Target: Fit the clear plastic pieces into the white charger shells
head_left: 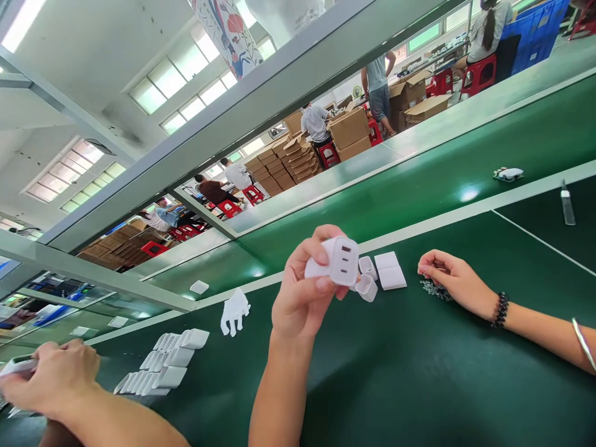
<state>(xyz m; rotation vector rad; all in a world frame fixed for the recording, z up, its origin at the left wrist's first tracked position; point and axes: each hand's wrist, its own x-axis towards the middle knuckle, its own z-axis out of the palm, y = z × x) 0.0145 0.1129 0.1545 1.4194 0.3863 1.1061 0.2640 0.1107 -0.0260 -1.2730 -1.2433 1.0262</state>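
Note:
My left hand (298,288) is raised in the middle of the view, thumb and fingers closed round a white charger housing (345,264). Three port slots on its end face point towards me. Lower on the right, my right hand (449,276), with a dark bead bracelet at the wrist, has its fingertips pinched together over a pile of tiny clear pieces (433,288). Whether a piece is between the fingertips cannot be made out. Two open white housings (367,288) stand behind my left hand, beside a white block-like piece (391,270).
At far left, a co-worker's blurred hand (65,372) grips a white piece. Rows of white housings (170,360) and a white glove (236,310) lie on the green table. A small assembly (508,174) sits on the green belt; a slim tool (567,205) lies right. A metal beam (242,93) crosses above.

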